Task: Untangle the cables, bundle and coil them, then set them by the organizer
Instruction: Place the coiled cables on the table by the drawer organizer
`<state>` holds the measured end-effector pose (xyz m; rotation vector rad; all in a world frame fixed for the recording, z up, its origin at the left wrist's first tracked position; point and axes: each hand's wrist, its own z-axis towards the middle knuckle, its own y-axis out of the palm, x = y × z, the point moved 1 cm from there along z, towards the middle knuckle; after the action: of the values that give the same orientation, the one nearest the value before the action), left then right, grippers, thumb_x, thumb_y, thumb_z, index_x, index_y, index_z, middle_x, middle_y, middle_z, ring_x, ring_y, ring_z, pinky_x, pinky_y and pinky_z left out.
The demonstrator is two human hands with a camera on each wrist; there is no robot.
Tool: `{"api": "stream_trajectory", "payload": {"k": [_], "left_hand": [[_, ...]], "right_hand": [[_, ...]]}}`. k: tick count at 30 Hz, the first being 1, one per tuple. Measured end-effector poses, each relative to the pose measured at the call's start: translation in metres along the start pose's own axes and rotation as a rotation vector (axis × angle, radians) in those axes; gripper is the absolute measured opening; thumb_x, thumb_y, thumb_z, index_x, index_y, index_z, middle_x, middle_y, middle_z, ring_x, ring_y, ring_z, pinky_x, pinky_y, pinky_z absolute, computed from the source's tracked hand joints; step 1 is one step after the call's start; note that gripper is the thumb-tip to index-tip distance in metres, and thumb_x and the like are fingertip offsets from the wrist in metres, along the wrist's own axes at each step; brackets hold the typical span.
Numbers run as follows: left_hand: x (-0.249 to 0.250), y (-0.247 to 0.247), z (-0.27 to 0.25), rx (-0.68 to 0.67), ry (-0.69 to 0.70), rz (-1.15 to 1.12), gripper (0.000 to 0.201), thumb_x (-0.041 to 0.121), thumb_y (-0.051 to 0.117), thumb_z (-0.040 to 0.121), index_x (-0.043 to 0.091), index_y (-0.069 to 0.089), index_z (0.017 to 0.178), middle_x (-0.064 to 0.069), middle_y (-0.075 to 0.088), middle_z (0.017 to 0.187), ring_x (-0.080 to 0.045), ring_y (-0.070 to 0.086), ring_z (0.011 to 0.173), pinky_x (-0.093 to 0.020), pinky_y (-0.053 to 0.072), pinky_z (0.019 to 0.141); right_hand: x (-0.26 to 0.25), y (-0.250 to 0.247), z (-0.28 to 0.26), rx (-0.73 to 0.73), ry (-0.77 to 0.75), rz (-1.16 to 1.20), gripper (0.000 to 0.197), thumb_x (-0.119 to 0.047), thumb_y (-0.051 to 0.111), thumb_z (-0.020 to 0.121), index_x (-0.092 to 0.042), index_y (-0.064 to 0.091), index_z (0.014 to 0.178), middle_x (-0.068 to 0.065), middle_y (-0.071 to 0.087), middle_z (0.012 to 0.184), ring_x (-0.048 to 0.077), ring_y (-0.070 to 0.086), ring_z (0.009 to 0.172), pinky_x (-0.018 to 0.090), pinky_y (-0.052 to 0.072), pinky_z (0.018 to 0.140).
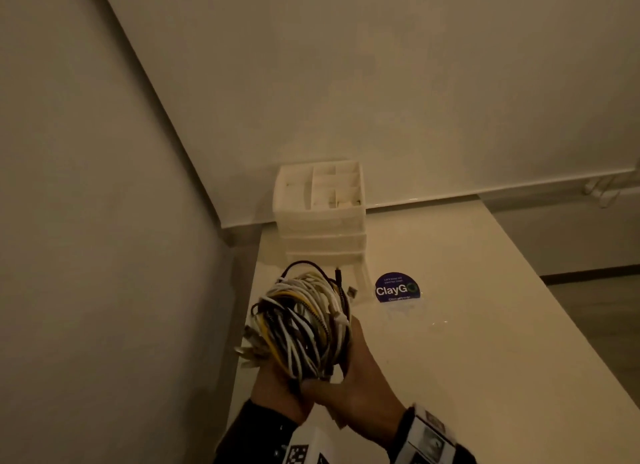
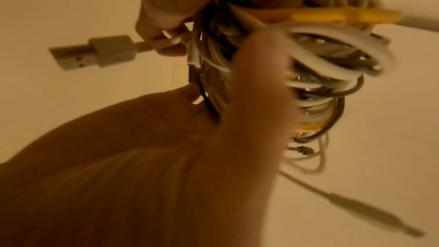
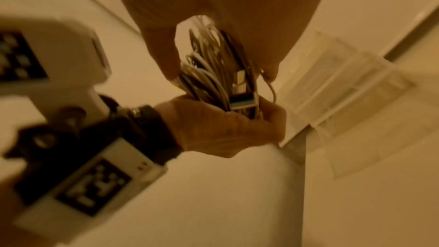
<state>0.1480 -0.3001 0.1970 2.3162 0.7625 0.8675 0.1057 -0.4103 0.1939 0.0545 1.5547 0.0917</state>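
A thick coil of white, yellow and dark cables [image 1: 304,321] is held up above the table's near left corner. My left hand [image 1: 277,387] grips its lower left side and my right hand [image 1: 356,380] wraps its lower right side. Loose plugs stick out on the left [image 1: 247,352] and at the top right [image 1: 351,292]. In the left wrist view my thumb lies across the coil [image 2: 320,59] and a grey USB plug [image 2: 95,52] juts out. The right wrist view shows the cables [image 3: 213,74] between both hands. The white organizer [image 1: 320,210] stands just beyond the coil.
The organizer is a stack of drawers with open top compartments, set at the back left corner of the white table [image 1: 467,325] against the wall. A round blue ClayGo sticker [image 1: 397,288] lies right of it. The table's left edge runs close to the side wall.
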Motion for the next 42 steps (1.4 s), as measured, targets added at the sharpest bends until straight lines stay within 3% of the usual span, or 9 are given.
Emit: {"api": "stream_trajectory", "payload": {"k": [3, 7, 11, 16, 25, 30, 34, 38, 42], "left_hand": [[-0.015, -0.021, 0.017, 0.059, 0.063, 0.067, 0.037, 0.016, 0.03, 0.103, -0.001, 0.058, 0.121, -0.012, 0.066, 0.072, -0.027, 0.062, 0.099, -0.024, 0.054, 0.053], [-0.028, -0.016, 0.029, 0.185, 0.242, 0.154, 0.032, 0.023, 0.037, 0.099, 0.006, 0.064, 0.099, -0.017, 0.066, 0.092, -0.034, 0.06, 0.085, -0.042, 0.048, 0.074], [-0.031, -0.012, 0.036, 0.223, 0.28, 0.083, 0.037, 0.024, 0.034, 0.097, 0.006, 0.064, 0.112, -0.021, 0.068, 0.11, -0.041, 0.061, 0.103, -0.052, 0.049, 0.087], [-0.032, -0.025, 0.042, 0.353, 0.388, 0.42, 0.035, -0.003, 0.059, 0.085, 0.014, 0.061, 0.115, -0.018, 0.069, 0.107, -0.037, 0.069, 0.086, -0.054, 0.058, 0.07], [0.004, -0.06, 0.023, -0.072, 0.182, 0.507, 0.054, 0.006, 0.079, 0.067, 0.004, 0.061, 0.117, -0.025, 0.066, 0.104, -0.036, 0.068, 0.091, -0.044, 0.054, 0.071], [0.01, -0.069, 0.025, -0.118, 0.137, 0.496, 0.056, 0.004, 0.079, 0.062, 0.005, 0.061, 0.115, -0.023, 0.066, 0.102, -0.036, 0.068, 0.089, -0.045, 0.054, 0.073], [0.013, -0.077, 0.023, -0.102, 0.147, 0.536, 0.095, 0.027, 0.098, 0.04, 0.023, 0.055, 0.125, -0.016, 0.059, 0.125, -0.036, 0.062, 0.108, -0.058, 0.049, 0.091], [0.047, -0.086, 0.001, -0.068, 0.479, 0.898, 0.13, 0.066, 0.088, 0.032, 0.051, 0.021, 0.143, 0.014, 0.02, 0.155, -0.018, 0.026, 0.141, -0.054, 0.033, 0.109], [0.101, -0.041, -0.003, -0.199, 1.022, 1.606, 0.101, 0.089, 0.042, 0.067, 0.042, 0.01, 0.15, 0.023, 0.001, 0.159, 0.0, -0.004, 0.145, -0.039, 0.008, 0.117]], "right_hand": [[-0.005, 0.007, 0.005, 0.132, 0.039, 0.051, 0.082, -0.009, 0.087, 0.064, -0.026, 0.041, 0.13, -0.009, 0.064, 0.117, -0.002, 0.064, 0.103, 0.014, 0.053, 0.082], [-0.001, 0.005, 0.008, 0.227, 0.07, 0.13, 0.096, -0.035, 0.089, 0.044, -0.029, 0.042, 0.127, -0.008, 0.066, 0.113, -0.001, 0.066, 0.099, 0.017, 0.056, 0.078], [0.01, 0.003, 0.007, 0.219, 0.113, -0.002, 0.107, -0.046, 0.093, 0.035, -0.036, 0.038, 0.126, -0.014, 0.063, 0.114, -0.002, 0.064, 0.102, 0.022, 0.055, 0.083], [0.033, -0.015, 0.022, 0.211, 0.189, 0.049, 0.047, -0.015, 0.077, 0.078, -0.025, 0.055, 0.119, 0.004, 0.069, 0.109, 0.021, 0.068, 0.1, 0.046, 0.057, 0.085], [0.04, -0.029, 0.022, 0.147, 0.329, 0.355, 0.038, -0.012, 0.067, 0.076, 0.005, 0.057, 0.108, 0.028, 0.059, 0.082, 0.037, 0.061, 0.074, 0.042, 0.054, 0.066], [0.041, -0.021, 0.024, 0.149, 0.296, 0.364, 0.034, -0.009, 0.066, 0.075, 0.003, 0.059, 0.107, 0.026, 0.059, 0.082, 0.036, 0.06, 0.075, 0.041, 0.055, 0.067], [0.033, -0.022, 0.025, 0.175, 0.296, 0.399, 0.034, -0.008, 0.066, 0.076, 0.003, 0.059, 0.108, 0.027, 0.059, 0.08, 0.037, 0.06, 0.073, 0.042, 0.056, 0.064], [0.026, -0.032, 0.022, 0.147, 0.319, 0.4, 0.034, -0.007, 0.064, 0.078, 0.003, 0.059, 0.11, 0.024, 0.06, 0.075, 0.035, 0.06, 0.069, 0.047, 0.054, 0.071], [0.02, -0.04, 0.018, 0.063, 0.385, 0.357, 0.04, -0.006, 0.074, 0.079, 0.004, 0.056, 0.113, 0.024, 0.06, 0.079, 0.035, 0.061, 0.072, 0.047, 0.057, 0.071]]}}
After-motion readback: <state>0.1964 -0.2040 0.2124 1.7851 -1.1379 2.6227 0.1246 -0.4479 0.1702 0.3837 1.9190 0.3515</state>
